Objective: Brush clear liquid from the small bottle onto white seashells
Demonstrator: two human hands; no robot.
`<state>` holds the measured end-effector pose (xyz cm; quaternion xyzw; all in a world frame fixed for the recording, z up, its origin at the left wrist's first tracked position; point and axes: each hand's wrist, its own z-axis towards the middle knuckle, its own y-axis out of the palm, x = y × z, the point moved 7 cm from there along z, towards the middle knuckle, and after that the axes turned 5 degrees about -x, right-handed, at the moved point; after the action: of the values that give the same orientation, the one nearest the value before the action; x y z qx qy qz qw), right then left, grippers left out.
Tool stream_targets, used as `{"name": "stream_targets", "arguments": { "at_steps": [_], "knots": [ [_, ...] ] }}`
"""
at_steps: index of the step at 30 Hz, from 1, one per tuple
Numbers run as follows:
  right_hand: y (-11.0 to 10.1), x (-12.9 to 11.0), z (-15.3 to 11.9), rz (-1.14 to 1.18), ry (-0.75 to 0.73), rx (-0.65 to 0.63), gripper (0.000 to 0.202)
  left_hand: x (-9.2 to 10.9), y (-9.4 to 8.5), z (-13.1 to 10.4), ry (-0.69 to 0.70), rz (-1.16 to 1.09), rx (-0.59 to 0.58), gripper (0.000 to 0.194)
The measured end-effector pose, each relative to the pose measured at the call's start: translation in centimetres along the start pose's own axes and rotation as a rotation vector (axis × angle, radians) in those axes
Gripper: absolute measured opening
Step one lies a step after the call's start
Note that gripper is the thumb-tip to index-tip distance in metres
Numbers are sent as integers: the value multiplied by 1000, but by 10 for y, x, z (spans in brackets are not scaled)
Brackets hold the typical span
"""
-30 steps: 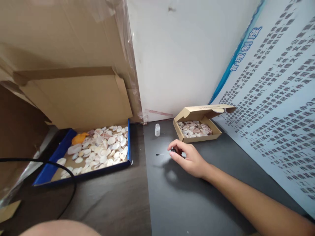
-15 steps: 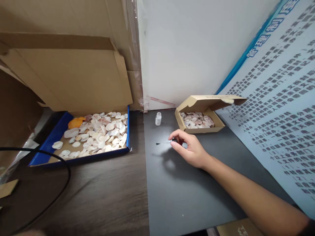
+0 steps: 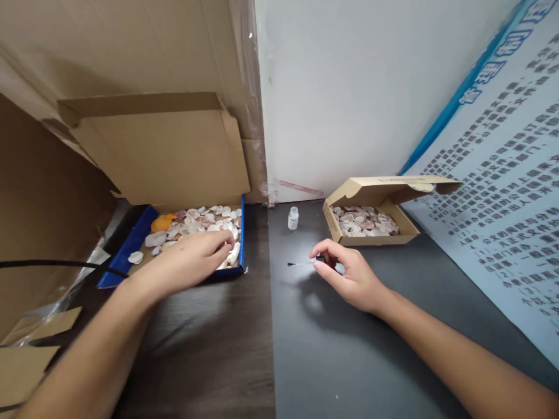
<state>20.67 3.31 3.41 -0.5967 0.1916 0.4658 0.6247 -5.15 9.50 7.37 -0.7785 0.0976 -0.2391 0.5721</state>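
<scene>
My right hand [image 3: 351, 276] pinches the black cap of a small applicator brush [image 3: 301, 263]; its thin stem and dark tip point left above the grey mat. A small clear glass bottle [image 3: 293, 219] with a white label stands uncapped on the mat, beyond the brush. Over the blue-edged cardboard box [image 3: 126, 250] on the left, my left hand [image 3: 196, 256] reaches down among many pale seashells [image 3: 203, 218]. Its fingers bend down at the shells near the box's right side. The fingertips are partly hidden, so I cannot tell whether a shell is between them.
A smaller cardboard box [image 3: 375, 238] with its lid raised holds more shells at the right. An orange piece [image 3: 163, 222] lies in the left box. A black cable [image 3: 65, 265] crosses at the left. A white wall panel [image 3: 340, 99] and a printed poster [image 3: 493, 192] stand behind.
My left hand has come in from the lower left to the shells in the blue-edged box. The view has shifted slightly; my right hand keeps its hold on the applicator brush.
</scene>
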Motion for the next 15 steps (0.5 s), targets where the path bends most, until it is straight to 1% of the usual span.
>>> {"name": "stream_targets", "arguments": {
  "at_steps": [3,6,9,15],
  "knots": [
    [1,-1,0,-21,-4,-8,11,-24,11,13,-45,-37,-94,30],
    [2,0,-1,-45,-4,-17,12,-38,18,16,-58,-73,-147,28],
    [2,1,-1,-62,-4,-13,13,-41,21,13,-77,-85,-172,28],
    [2,4,-1,-87,10,-11,13,-41,25,15,-122,-26,-138,29]
  ]
}}
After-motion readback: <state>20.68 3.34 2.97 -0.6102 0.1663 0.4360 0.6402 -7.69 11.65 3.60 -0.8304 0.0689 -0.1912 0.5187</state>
